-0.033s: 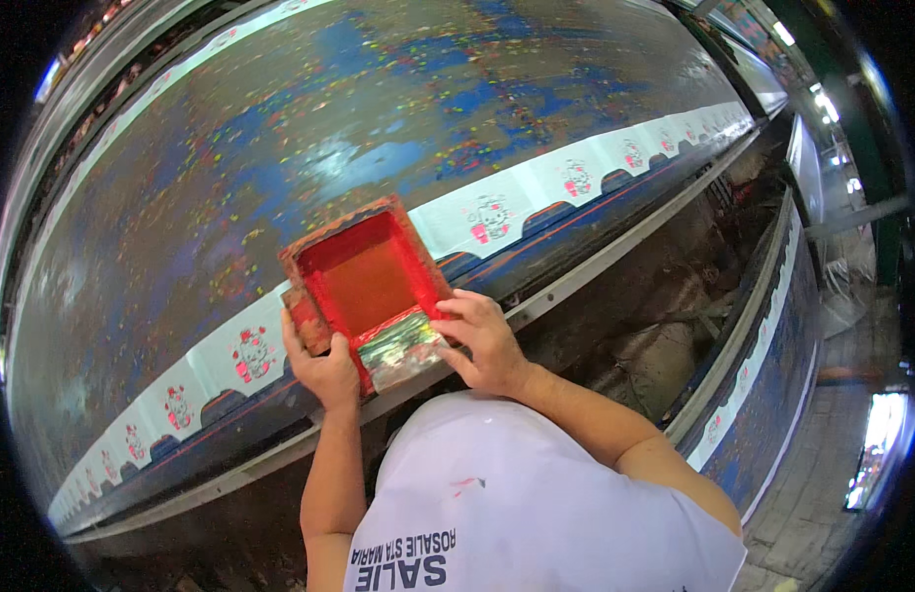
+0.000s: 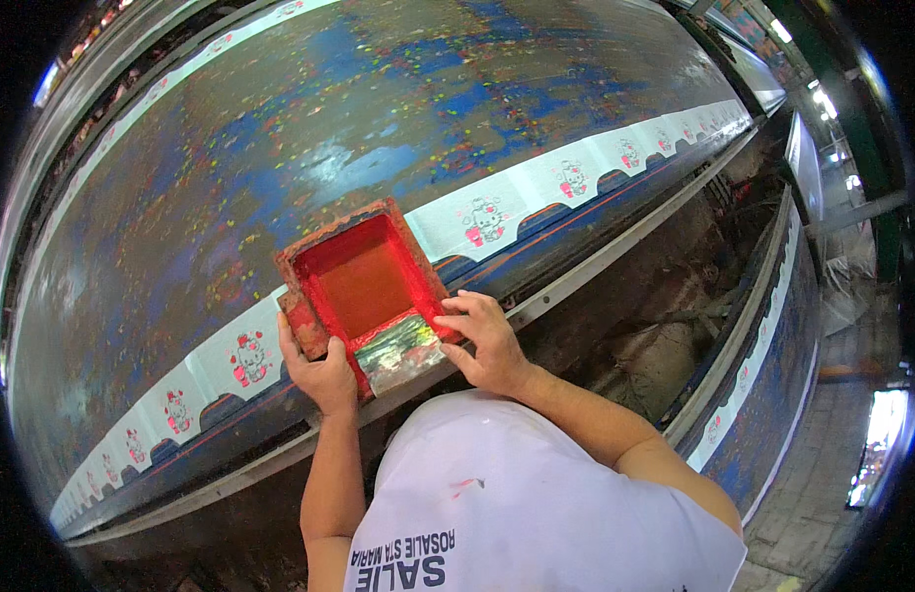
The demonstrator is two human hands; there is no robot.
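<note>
Surface: a long printing table, its top dark and slick, spattered with blue, red and yellow paint, running off to both sides.

Cloth strip: a band of white fabric pieces lies along the near edge of the surface, each already carrying a small red-and-pink cartoon print; they sit side by side, touching or nearly so.

Rail: a pale metal edge runs just below the strip, between the fabric and the person.

Screen frame: a small red-stained wooden box frame, wet red ink in its well, resting tilted over the strip between two printed pieces, its near end patched with shiny tape.

Left hand: grips the frame's near left corner, fingers wrapped round the wood, thumb up the side.

Right hand: rests at the frame's near right corner, fingers bent and pressed on the rim, pinching nothing else.

Doing it well, as I judge it: square the frame to the fabric piece beneath, press both corners down evenly so it cannot creep, and keep inky fingers off the white cloth.
</note>
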